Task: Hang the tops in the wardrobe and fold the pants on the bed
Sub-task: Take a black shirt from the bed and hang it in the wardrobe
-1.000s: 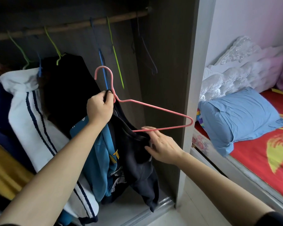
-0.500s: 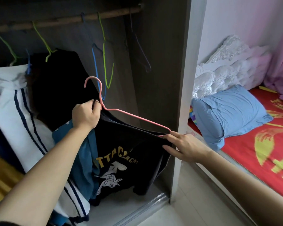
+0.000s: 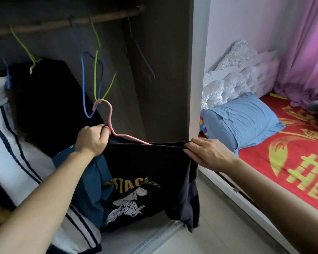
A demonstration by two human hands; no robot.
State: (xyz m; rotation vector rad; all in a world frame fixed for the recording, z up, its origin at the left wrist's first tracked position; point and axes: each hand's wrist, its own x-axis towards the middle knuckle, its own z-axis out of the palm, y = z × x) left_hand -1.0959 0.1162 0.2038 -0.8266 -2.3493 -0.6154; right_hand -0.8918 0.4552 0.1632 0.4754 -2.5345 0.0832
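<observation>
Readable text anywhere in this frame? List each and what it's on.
"TTAC": yellow capitals on the black T-shirt; the letter before sits in a fold, and the smaller letters after are too blurred to read.
Large yellow characters on the red bedspread: blurred, cannot be read.
No other text shows.

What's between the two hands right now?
Head view: the black T-shirt stretches between left hand and right hand, draped over the pink hanger.
</observation>
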